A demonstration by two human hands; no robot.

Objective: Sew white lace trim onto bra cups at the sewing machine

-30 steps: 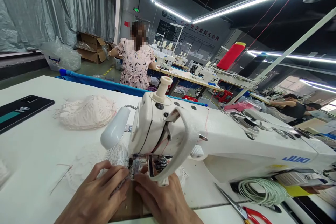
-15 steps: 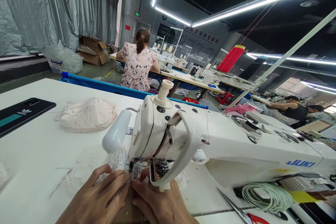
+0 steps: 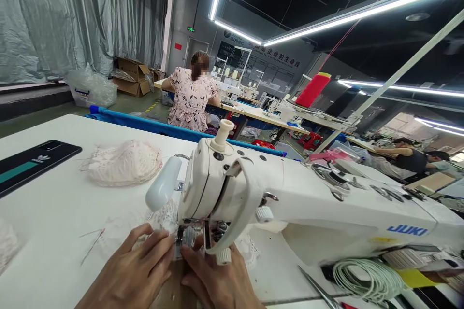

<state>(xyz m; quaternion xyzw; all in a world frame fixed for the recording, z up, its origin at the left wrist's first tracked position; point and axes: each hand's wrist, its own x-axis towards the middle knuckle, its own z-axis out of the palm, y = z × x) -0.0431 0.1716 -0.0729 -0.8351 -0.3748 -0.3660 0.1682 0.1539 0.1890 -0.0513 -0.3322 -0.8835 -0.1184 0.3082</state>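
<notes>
The counter [image 3: 54, 231] carries the sewing machine [image 3: 311, 193]; its curved guard [image 3: 250, 207] partly blocks the view of the bent right hand [image 3: 221, 275]. The left hand [image 3: 134, 270] curls beside the lace [image 3: 165, 215] at the machine's head; neither grip can be told. Such thin fabric likely wants light, even, flat guiding, fingertips clear of metal. Coiled cord [image 3: 366, 273] and scissors [image 3: 319, 287] lie rightward.

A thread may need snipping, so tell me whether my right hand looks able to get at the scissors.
Probably yes: the scissors lie to the right, and the surface between them and your right hand looks free, though its fingers are at the lace.
</notes>
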